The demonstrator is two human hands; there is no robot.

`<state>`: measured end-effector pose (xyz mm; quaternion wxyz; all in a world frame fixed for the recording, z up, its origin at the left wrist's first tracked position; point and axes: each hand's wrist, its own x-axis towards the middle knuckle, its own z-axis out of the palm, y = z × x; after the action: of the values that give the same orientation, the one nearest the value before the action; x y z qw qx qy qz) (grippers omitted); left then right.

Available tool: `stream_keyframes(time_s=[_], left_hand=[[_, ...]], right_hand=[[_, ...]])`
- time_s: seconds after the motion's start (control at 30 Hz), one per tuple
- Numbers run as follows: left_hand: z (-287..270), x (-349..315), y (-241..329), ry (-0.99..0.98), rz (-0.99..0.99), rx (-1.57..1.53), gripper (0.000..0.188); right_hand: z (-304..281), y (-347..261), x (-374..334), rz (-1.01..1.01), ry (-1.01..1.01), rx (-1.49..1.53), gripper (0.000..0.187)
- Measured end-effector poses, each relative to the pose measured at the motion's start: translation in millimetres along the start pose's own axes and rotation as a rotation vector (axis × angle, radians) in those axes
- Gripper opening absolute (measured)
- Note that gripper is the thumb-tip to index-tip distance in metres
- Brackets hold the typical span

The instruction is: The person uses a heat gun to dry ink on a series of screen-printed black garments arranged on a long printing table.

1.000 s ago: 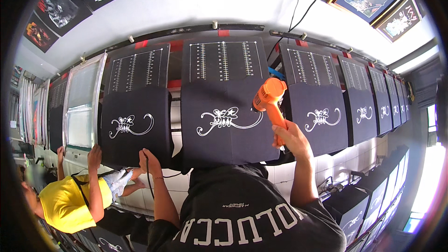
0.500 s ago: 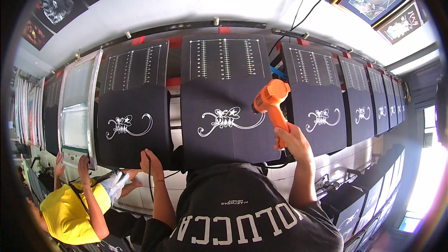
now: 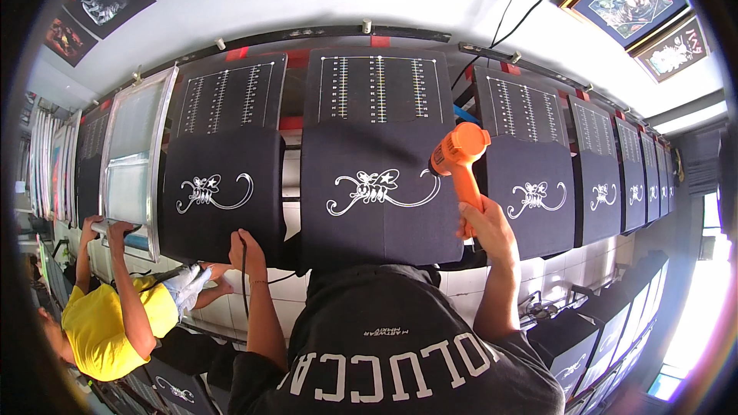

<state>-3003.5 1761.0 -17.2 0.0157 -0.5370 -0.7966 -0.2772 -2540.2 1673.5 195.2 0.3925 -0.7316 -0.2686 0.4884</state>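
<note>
My right hand [image 3: 490, 229] is wrapped round the handle of an orange heat gun [image 3: 463, 150]. The gun's dark nozzle points left, over the right end of a white line print [image 3: 369, 194] on the black fabric [image 3: 361, 238] straight ahead. That fabric lies over a flat printing board [image 3: 396, 92] with white ruler marks on its far part. Lower left, my left hand [image 3: 250, 253] is closed on a black cord [image 3: 244, 284], which hangs down from the fingers. It is beside the near edge of the neighbouring board with a similar print [image 3: 204, 190].
A co-worker in a yellow top [image 3: 119, 330] stands at left, both hands on a flat tool at the near end of a framed printing screen [image 3: 137, 161]. More printed boards [image 3: 534, 192] run to the right. Black boxy stacks [image 3: 565, 346] stand lower right. Cables [image 3: 530, 11] hang from above.
The heat gun has shifted slightly right and up relative to the print. The co-worker's hands, spread before, now grip the flat tool at the screen. My left hand still keeps the cord.
</note>
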Motion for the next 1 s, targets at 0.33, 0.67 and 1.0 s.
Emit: stream_keyframes(time_s=[0.33, 0.67, 1.0], left_hand=[[5.3, -4.6, -4.7, -0.001, -0.06, 0.031, 0.032], [5.2, -6.3, 0.5, 0.007, -0.071, 0.049, 0.033], [9.1, -6.1, -8.0, 0.064, -0.032, 0.063, 0.031]], right_hand=[[-17.8, 3.2, -4.3, 0.021, -0.05, -0.01, 0.02], [-27.3, 12.5, -15.0, 0.034, -0.033, -0.039, 0.02], [-37.9, 21.5, -26.2, 0.052, -0.084, -0.007, 0.022]])
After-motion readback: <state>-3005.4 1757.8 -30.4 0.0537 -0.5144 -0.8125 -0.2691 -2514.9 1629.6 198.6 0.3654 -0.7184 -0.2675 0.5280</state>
